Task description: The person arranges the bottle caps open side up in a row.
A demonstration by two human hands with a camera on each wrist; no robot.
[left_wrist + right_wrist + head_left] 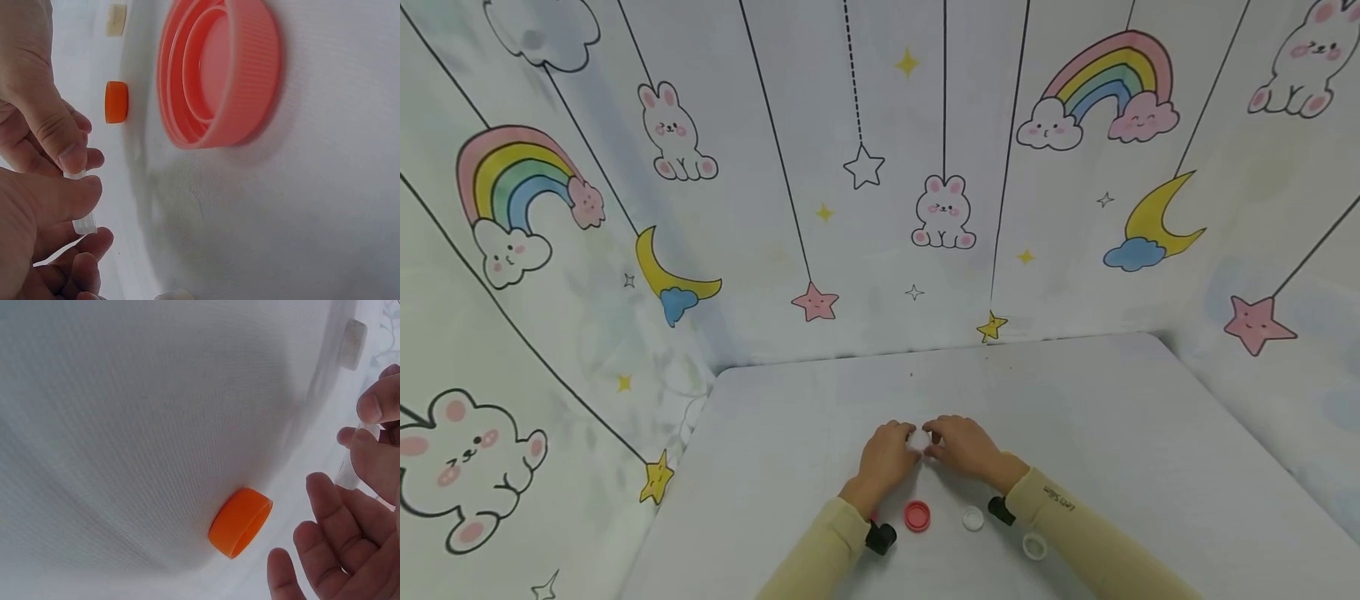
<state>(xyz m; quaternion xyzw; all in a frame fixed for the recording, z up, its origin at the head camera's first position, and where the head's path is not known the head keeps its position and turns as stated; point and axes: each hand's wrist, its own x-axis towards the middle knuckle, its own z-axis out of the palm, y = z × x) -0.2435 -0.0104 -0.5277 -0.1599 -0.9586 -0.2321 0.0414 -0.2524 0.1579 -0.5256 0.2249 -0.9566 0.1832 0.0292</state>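
Note:
Over the middle of the table, both hands pinch one small translucent white cap (919, 441) from its two sides. The left hand (886, 457) has its thumb across the cap's ridged side (85, 223) in the left wrist view. From the other side comes the right hand (964, 446). Its thumb lies on the cap in the right wrist view, while its lower fingers (340, 540) spread apart below. A red cap (917, 516), hollow side up in the head view, lies near the left wrist and looms large in the left wrist view.
An orange cap (240, 522) stands on the table by the right hand, hidden in the head view. Nearer the body lie a small white cap (973, 518) and a whitish ring-like cap (1034, 547). Further pale caps show beyond the hands in the wrist views.

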